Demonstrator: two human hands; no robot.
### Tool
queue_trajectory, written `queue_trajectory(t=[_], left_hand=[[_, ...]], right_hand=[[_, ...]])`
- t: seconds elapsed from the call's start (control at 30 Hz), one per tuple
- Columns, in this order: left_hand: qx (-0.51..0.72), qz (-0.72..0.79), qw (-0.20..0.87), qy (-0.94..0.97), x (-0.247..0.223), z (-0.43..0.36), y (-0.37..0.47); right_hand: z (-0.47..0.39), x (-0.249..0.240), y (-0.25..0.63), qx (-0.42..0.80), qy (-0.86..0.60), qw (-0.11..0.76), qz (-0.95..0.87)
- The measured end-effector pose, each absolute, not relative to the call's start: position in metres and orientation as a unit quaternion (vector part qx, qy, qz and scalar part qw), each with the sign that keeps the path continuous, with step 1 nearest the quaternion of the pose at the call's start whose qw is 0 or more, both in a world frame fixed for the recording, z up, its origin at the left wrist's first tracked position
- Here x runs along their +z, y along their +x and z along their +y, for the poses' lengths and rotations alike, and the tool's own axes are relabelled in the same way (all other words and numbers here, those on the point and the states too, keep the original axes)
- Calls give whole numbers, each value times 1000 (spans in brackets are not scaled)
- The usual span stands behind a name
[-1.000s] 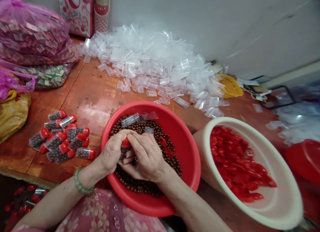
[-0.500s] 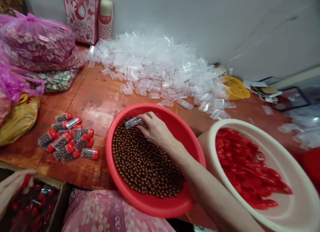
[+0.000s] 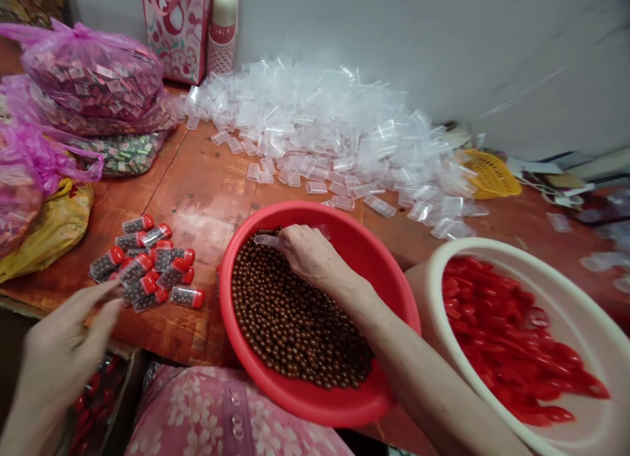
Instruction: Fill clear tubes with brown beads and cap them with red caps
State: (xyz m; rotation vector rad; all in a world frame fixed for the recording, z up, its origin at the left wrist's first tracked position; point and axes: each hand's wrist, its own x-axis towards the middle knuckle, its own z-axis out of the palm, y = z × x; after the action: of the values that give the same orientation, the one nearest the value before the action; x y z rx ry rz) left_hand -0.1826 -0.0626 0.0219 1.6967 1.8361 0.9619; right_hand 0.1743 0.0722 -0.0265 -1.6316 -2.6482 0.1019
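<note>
My right hand (image 3: 312,256) is closed round a clear plastic tube (image 3: 268,241), whose end dips at the brown beads (image 3: 295,325) in the red basin (image 3: 322,413). A clear rim also shows just behind the knuckles. My left hand (image 3: 69,351), slightly blurred, reaches over the table's front edge with thumb and fingers apart. Nothing shows between them. Its fingertips are beside a small pile of bead-filled tubes with red caps (image 3: 138,270). Below that hand, a cardboard box (image 3: 128,384) holds more red-capped tubes, partly hidden.
Loose clear tubes (image 3: 315,128) are heaped along the wall. A cream tub (image 3: 492,403) of red plastic caps (image 3: 512,338) stands at right. Knotted purple bags (image 3: 98,82) and a yellow bag (image 3: 59,233) fill the left. A bottle (image 3: 222,36) and yellow basket (image 3: 492,174) stand behind.
My left hand has moved from above the box up to the tube pile and no longer shows the red-capped tube. My right hand's tube has tipped down into the beads. The view has shifted left.
</note>
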Motion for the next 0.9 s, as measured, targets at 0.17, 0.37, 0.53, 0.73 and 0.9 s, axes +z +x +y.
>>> queue_trajectory(t=[0.17, 0.37, 0.53, 0.73, 0.9], left_hand=[[334, 498, 317, 735, 24, 4, -69], [320, 392, 644, 573, 8, 31, -12], [300, 325, 432, 786, 13, 38, -22], [117, 256, 187, 941, 28, 43, -19], [123, 295, 292, 902, 25, 42, -16]], right_hand=[[54, -3, 173, 292, -505, 159, -796], [24, 18, 177, 590, -415, 278, -634], [15, 14, 184, 637, -421, 290, -577], [6, 11, 195, 678, -442, 302, -503], [-7, 17, 201, 640, -451, 363, -504]])
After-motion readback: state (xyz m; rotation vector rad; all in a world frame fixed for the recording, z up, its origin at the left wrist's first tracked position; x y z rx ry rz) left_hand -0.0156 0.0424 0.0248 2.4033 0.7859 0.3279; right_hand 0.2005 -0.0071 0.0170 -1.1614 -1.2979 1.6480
